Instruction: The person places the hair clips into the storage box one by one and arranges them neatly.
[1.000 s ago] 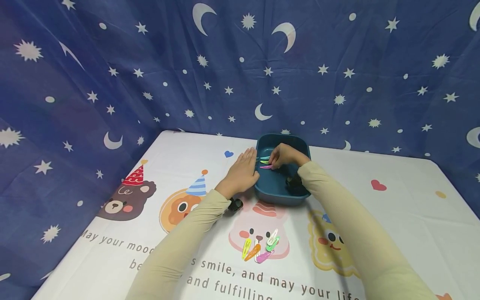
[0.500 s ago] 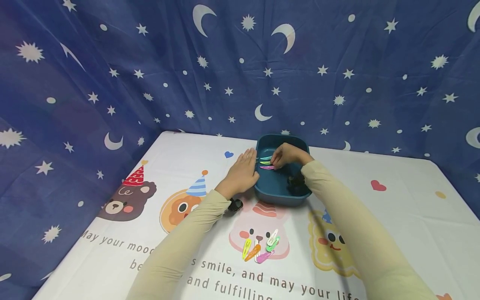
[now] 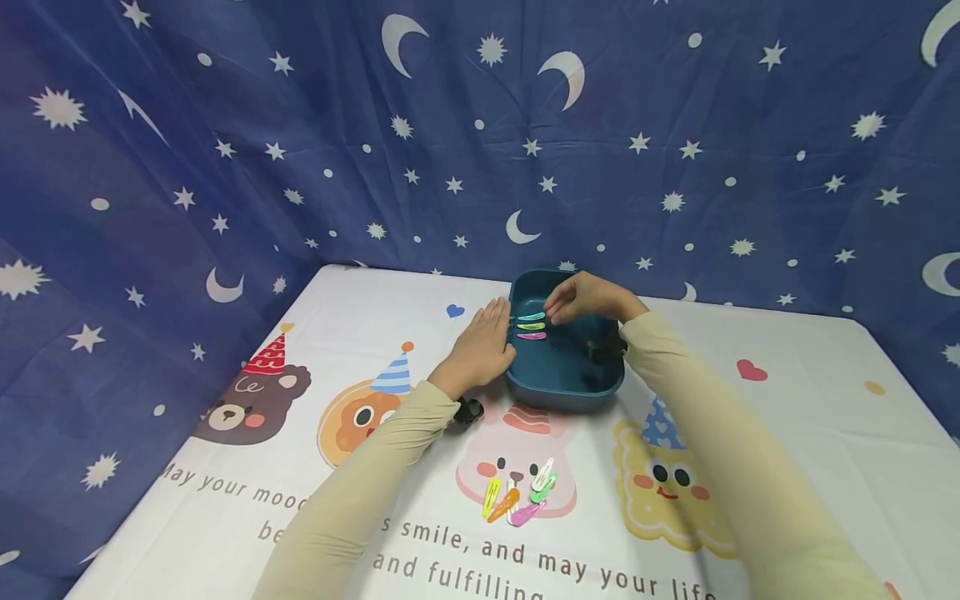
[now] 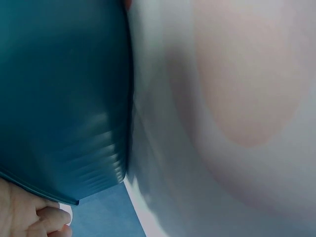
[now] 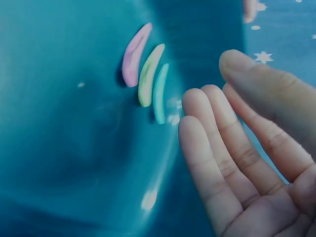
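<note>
A dark teal bin stands near the table's back edge. Inside it, blue, yellow-green and pink snap hair clips lie side by side along the left part: the blue clip, the yellow-green clip and the pink clip. My right hand hovers over the bin just right of the clips; in the right wrist view its fingers are extended, the thumb is apart and nothing is held. My left hand lies with straight fingers along the bin's left side.
In front of the bin, several more hair clips lie loosely on the printed white tablecloth: a yellow clip, an orange clip, a purple clip, a green clip and white ones. A blue starry curtain hangs behind.
My right hand has let go of the pink hair clip, opened its fingers and drawn away to the right. The three clips in the bin now show fully. My left hand stays in place.
</note>
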The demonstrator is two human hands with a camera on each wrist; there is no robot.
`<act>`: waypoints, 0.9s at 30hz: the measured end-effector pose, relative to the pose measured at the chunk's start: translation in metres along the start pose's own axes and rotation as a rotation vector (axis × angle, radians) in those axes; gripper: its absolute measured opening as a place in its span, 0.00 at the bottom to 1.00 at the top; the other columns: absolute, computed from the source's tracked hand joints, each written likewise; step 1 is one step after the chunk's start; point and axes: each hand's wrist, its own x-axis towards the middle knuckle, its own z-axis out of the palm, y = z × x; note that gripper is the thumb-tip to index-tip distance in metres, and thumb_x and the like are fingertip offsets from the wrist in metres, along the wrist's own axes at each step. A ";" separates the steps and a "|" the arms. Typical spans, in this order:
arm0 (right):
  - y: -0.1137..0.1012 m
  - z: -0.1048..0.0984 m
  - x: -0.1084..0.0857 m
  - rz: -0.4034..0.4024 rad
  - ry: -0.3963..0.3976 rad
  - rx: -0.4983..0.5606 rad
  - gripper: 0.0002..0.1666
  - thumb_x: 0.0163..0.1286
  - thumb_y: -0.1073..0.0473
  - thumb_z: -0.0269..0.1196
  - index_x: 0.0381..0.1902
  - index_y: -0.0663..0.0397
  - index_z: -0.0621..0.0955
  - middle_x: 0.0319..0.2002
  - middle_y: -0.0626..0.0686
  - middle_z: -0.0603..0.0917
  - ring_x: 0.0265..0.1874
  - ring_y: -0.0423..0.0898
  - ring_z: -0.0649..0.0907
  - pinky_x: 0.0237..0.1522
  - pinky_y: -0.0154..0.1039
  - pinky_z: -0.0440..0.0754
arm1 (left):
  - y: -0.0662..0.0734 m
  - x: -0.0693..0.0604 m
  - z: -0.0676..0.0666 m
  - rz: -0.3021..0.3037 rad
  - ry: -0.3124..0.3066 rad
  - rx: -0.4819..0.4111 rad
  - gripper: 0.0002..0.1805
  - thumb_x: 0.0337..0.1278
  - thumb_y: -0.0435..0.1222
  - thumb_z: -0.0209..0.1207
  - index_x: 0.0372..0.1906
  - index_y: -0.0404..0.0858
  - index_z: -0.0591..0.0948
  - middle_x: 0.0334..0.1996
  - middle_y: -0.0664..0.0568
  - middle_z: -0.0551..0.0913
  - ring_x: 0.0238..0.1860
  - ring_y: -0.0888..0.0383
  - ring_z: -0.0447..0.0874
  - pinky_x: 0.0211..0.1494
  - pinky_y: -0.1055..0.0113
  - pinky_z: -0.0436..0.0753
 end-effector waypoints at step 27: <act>-0.052 0.045 -0.098 -0.384 -0.237 -0.054 0.19 0.55 0.66 0.68 0.46 0.67 0.81 0.41 0.64 0.84 0.41 0.55 0.84 0.45 0.36 0.84 | 0.003 -0.003 -0.005 0.038 -0.004 0.046 0.36 0.65 0.38 0.42 0.73 0.29 0.46 0.75 0.41 0.46 0.77 0.49 0.39 0.78 0.59 0.42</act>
